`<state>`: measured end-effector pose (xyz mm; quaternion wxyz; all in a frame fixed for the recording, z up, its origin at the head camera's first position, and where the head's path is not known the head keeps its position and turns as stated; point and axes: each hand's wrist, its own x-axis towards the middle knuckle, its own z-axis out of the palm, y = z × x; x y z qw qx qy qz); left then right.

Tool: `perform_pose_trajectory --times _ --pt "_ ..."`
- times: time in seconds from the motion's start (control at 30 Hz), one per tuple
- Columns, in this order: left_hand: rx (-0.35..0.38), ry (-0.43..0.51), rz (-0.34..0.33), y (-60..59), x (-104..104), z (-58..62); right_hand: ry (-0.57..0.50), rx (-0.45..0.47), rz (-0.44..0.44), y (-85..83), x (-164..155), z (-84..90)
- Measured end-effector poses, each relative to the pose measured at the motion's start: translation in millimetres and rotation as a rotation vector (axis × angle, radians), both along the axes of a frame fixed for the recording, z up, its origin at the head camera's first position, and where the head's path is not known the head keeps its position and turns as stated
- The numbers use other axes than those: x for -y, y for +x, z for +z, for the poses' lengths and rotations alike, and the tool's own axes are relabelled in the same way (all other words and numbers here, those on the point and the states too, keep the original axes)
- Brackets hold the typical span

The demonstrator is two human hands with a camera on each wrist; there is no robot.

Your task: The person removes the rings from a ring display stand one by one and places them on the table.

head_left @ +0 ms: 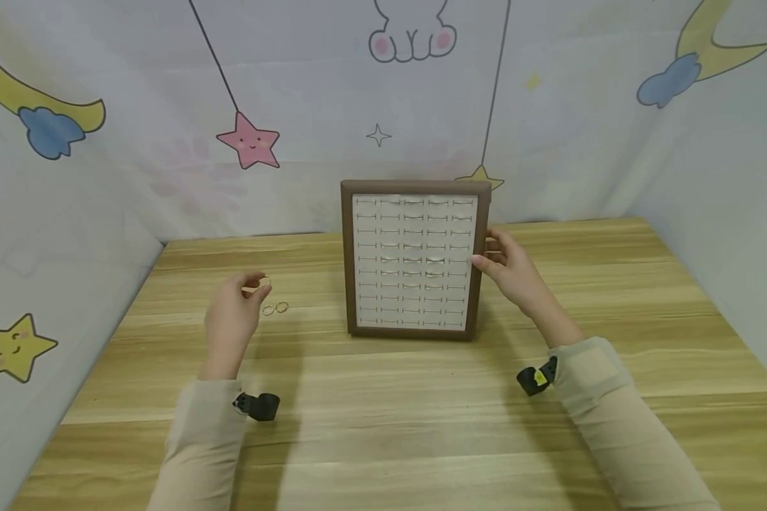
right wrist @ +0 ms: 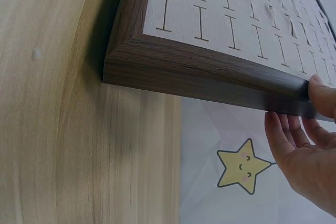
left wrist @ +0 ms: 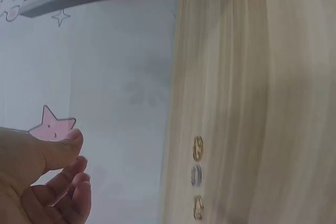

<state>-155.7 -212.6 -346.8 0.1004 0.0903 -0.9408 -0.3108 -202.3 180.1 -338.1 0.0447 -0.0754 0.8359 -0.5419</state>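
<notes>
My left hand (head_left: 232,319) is raised over the left of the table, thumb and forefinger pinching a small thin ring (head_left: 268,282) at their tips. In the left wrist view that ring cannot be made out. Under the hand lie a gold ring (left wrist: 197,148), a silver ring (left wrist: 196,175) and another gold ring (left wrist: 198,207) in a row. A brown-framed ring display board (head_left: 415,331) stands upright in the middle, its pale panel cut with rows of slots. My right hand (head_left: 511,273) grips its right edge, thumb in front and fingers behind (right wrist: 283,140).
The light wood table (head_left: 383,426) meets a white cloth backdrop (head_left: 319,142) printed with stars and moons. Cloth also hangs at the left and right sides. A black wrist camera (head_left: 258,407) sits on the left sleeve, and another camera (head_left: 533,380) on the right.
</notes>
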Motion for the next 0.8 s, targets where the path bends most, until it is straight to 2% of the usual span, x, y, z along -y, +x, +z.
perform_pose_trajectory --times 0.17,0.37,0.6,0.8 --pt "0.02 0.021 0.045 6.7 26.6 -12.1 -0.003 0.001 0.0 -0.4 0.3 -0.4" --pt "0.079 0.021 0.104 15.2 49.4 -23.7 -0.002 0.005 -0.003 -0.1 -0.4 -0.4" --pt "0.119 -0.049 0.145 25.3 71.1 -36.4 -0.005 0.006 -0.004 -0.2 0.8 0.4" --pt "0.191 -0.109 0.148 29.3 80.1 -41.2 -0.004 0.003 -0.006 -0.9 0.1 -0.6"
